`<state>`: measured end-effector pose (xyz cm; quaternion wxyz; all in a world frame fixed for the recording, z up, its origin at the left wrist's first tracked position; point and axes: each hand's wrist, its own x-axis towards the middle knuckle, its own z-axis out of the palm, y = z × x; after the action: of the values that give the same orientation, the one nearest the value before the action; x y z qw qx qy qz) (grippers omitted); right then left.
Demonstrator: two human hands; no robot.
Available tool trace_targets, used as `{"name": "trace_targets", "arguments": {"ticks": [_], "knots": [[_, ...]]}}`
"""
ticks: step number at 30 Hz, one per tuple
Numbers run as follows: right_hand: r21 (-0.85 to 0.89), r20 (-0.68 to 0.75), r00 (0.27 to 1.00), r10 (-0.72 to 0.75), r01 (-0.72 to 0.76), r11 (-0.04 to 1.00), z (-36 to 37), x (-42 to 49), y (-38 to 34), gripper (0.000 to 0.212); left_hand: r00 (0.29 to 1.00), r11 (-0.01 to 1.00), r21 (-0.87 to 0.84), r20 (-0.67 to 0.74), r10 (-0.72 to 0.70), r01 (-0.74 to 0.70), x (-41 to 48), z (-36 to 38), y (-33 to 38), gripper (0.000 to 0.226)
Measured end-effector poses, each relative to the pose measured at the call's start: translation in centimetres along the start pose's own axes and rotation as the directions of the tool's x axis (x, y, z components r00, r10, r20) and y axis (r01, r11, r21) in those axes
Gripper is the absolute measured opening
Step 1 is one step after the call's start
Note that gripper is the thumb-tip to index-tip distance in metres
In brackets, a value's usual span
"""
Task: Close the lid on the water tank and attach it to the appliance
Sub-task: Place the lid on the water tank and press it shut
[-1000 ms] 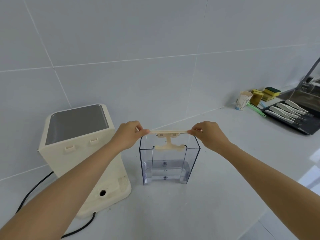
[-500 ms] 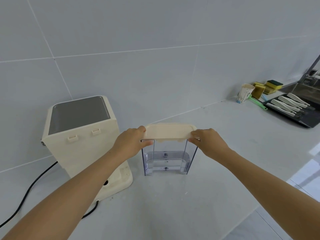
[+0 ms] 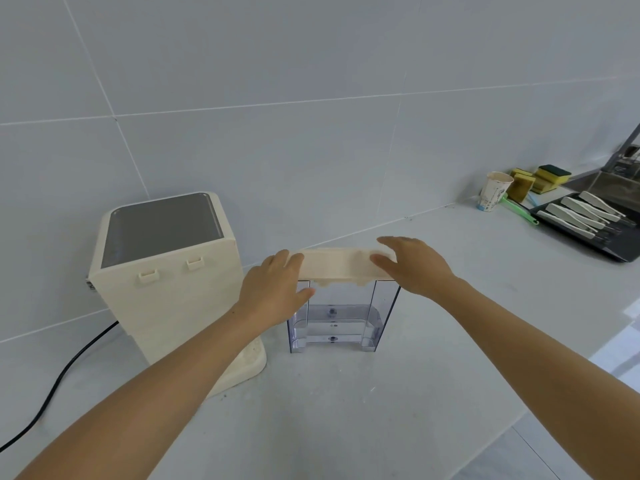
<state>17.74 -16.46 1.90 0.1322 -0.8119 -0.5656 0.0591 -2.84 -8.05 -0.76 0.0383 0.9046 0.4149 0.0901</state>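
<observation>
head view, hands (image 3: pixel 277 292) (image 3: pixel 414 268) flat on lid (image 3: pixel 341 265)

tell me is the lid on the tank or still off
On. The cream lid lies flat across the clear tank top, both hands pressing it; whether it has clicked shut cannot be told.

Only one view on my end — the head cam, worn up at head height and tilted forward and down over the countertop (image 3: pixel 346 427). It faces the tiled wall (image 3: pixel 311 98), so I get the counter's back edge running across mid-frame. It sits close: both forearms reach in from the bottom corners, and the wide lens bends the tile lines. The right edge catches a dark tray (image 3: pixel 620 252) well off to the side — no second view to overlap.
</observation>
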Motion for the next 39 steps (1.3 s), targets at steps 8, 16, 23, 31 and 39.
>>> {"name": "trace_targets", "arguments": {"ticks": [8,16,23,31,39], "knots": [[0.157,0.272,0.961,-0.048,0.005,0.988,1.1,3.3,-0.1,0.064,0.988,1.0,0.015,0.153,0.017,-0.019,-1.5,2.1,1.9,0.073],[0.11,0.298,0.955,-0.004,-0.03,0.994,1.8,4.5,-0.6,0.052,0.993,0.999,-0.019,0.115,-0.028,0.03,-2.5,5.0,3.0,0.081],[0.053,0.308,0.951,0.019,-0.037,0.998,1.5,4.2,-0.2,0.043,0.996,0.993,-0.105,0.085,-0.037,0.046,-1.4,5.8,2.0,0.073],[0.028,0.337,0.941,0.019,-0.031,0.999,0.9,1.5,-0.7,0.057,0.979,0.924,-0.361,0.198,-0.055,0.125,2.8,5.0,0.7,0.075],[0.03,0.342,0.94,-0.014,0.004,1.0,1.9,-1.6,-3.4,0.056,0.92,0.734,-0.631,0.393,0.02,0.253,5.6,2.4,1.3,0.072]]}}
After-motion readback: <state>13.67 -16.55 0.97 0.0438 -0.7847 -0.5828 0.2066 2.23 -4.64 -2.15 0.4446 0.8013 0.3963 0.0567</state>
